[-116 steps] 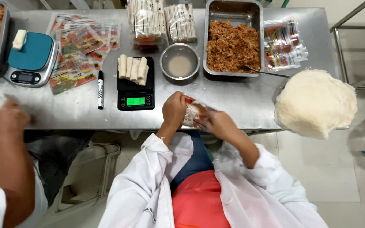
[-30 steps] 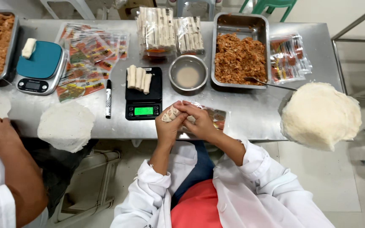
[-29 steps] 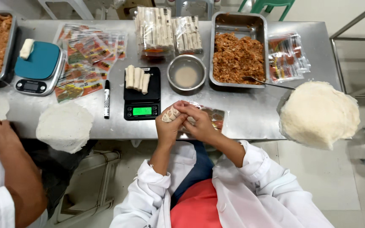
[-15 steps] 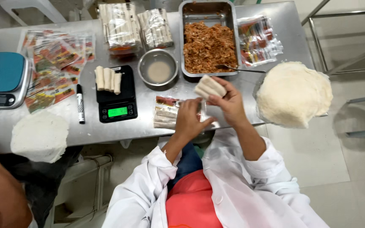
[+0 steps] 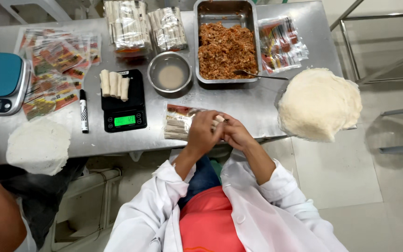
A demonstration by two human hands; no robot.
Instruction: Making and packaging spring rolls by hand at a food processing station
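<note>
— Where's the roll?
— Pinched between both hands: left hand (image 5: 202, 133) and right hand (image 5: 234, 134) closed round the pale roll (image 5: 218, 120).
— And the packet?
— Clear packet (image 5: 179, 122) at nine o'clock, touching the left hand (long axis seems left-right).

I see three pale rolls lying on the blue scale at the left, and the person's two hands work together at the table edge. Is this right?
Not quite. In the head view the three pale rolls lie on the black scale, not the blue scale, which bears one small pale piece. The left hand and right hand do work together at the table edge.
</note>
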